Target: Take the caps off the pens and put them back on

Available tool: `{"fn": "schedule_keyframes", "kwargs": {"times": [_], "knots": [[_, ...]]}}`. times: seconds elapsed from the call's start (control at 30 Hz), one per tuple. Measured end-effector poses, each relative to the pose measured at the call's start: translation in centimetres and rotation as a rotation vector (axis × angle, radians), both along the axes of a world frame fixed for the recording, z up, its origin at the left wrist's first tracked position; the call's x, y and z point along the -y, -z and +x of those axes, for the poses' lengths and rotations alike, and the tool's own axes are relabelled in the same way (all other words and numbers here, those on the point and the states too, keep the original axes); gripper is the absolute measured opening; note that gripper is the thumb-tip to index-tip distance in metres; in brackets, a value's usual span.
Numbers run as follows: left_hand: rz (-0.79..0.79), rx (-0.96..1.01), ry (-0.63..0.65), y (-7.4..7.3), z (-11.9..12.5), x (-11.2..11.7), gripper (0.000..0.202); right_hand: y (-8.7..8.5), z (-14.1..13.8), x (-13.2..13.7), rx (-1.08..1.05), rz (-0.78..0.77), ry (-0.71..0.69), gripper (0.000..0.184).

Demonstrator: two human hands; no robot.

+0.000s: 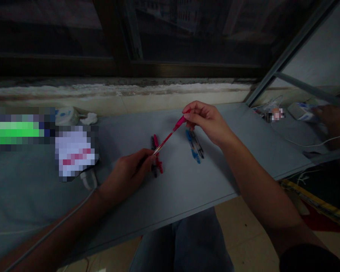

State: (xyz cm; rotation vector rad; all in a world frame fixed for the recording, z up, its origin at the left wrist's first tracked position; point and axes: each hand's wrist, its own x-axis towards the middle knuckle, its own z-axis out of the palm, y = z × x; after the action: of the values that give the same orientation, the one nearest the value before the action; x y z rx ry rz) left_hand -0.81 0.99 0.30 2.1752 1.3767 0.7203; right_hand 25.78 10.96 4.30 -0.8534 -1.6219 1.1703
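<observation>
The head view looked forward and down on a grey table [187,189] below a dark window frame [187,68]. A slim red pen [167,138] with a clear barrel spanned the gap between the two hands, held in the air above the table. Its long axis ran from lower left to upper right. The right hand [206,122] had a closed pinch grip on the pink upper end, while the left hand [127,175] had its grip closed around the clear lower end, though its fingers hid exactly how it held. Neither hand was clearly nearer the pen's middle.

Under the left hand's fingers lay a small group of black and red pens [156,156], partly hidden. Just under and beside the right hand lay blue and black pens [194,146], side by side and well clear of the held pen. No writing could be read on any pen.

Toward the left of the table, a white packet [75,153] and a green object [14,132] were pixelated, so neither label could be read. A white cable [48,234] ran past the left forearm. At the far right, a printed white box [302,111] sat behind glass, its print too small to read, and a denim-clad knee [181,241] showed below the table edge
</observation>
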Motion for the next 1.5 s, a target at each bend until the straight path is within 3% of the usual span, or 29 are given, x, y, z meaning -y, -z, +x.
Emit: {"fn": "schedule_keyframes", "kwargs": {"times": [0.13, 0.37, 0.57, 0.6, 0.67, 0.77, 0.9, 0.97, 1.03, 1.1, 1.23, 1.37, 1.5], "knots": [[0.000, 0.003, 0.004, 0.1, -0.1, 0.0, 0.038, -0.1, 0.2, 0.0, -0.003, 0.016, -0.003, 0.019], [-0.004, 0.000, -0.003, 0.3, -0.2, 0.0, 0.039, 0.5, -0.8, 0.7, 0.111, -0.041, -0.254, 0.024], [0.015, -0.024, -0.031, -0.2, -0.1, 0.1, 0.039, 0.5, -0.6, 1.0, 0.350, -0.041, -0.200, 0.052], [0.016, -0.023, -0.033, -0.3, -0.1, 0.1, 0.039, 0.4, -0.4, 0.9, 0.364, -0.043, -0.210, 0.050], [0.014, -0.018, -0.036, -0.2, -0.1, 0.0, 0.040, 0.3, -0.1, 0.7, 0.297, -0.049, -0.273, 0.041], [0.012, -0.019, -0.028, 0.1, -0.3, 0.0, 0.040, 0.2, 0.3, 0.5, 0.244, -0.057, -0.341, 0.046], [0.036, -0.033, -0.025, 0.2, -0.5, 0.0, 0.040, 0.5, 0.4, 0.0, 0.401, -0.058, -0.214, 0.059], [0.062, -0.035, -0.058, 0.1, -0.4, 0.0, 0.040, 0.6, 0.3, -0.1, 0.311, -0.015, -0.234, 0.046], [0.074, -0.037, -0.070, -0.1, -0.3, 0.1, 0.040, 0.5, 0.2, 0.0, 0.238, 0.023, -0.328, 0.045], [0.070, -0.037, -0.048, -0.2, -0.2, 0.1, 0.040, 0.3, 0.1, 0.3, 0.292, 0.024, -0.372, 0.041], [0.067, -0.034, -0.030, 0.0, -0.2, -0.1, 0.040, 0.0, -0.1, 0.8, 0.393, 0.016, -0.335, 0.048], [0.107, -0.034, -0.051, 0.3, -0.3, -0.1, 0.039, -0.4, 0.1, 0.9, 0.372, 0.039, -0.428, 0.046], [0.176, -0.050, -0.029, 0.4, 0.0, 0.5, 0.039, -0.4, -0.1, 1.3, 0.362, -0.031, -0.472, 0.063]]}}
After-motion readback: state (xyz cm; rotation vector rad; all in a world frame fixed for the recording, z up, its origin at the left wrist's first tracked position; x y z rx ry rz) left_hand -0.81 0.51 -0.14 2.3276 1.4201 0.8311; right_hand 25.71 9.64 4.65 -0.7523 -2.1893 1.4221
